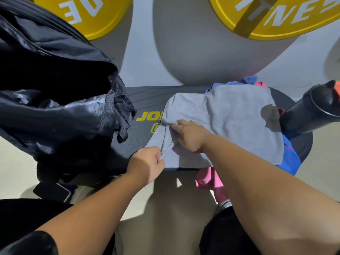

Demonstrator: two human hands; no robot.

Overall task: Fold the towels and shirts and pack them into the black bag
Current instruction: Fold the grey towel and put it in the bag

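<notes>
dark gym surface (147, 96) carries the grey towel (239, 115), spread just right of the black bag (55, 107). left hand (147, 162) pinches its near hem, and right hand (191, 135) pinches a fold just beyond. best to keep both grips taut and level, so the edges should meet squarely before creasing.

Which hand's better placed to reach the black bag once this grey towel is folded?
Left, probably. The left hand pinches the near edge of the grey towel right beside the black bag; the right hand grips a fold farther from the bag.

Yellow plates (86, 15), seemingly shaker bottle (312, 111)
</notes>
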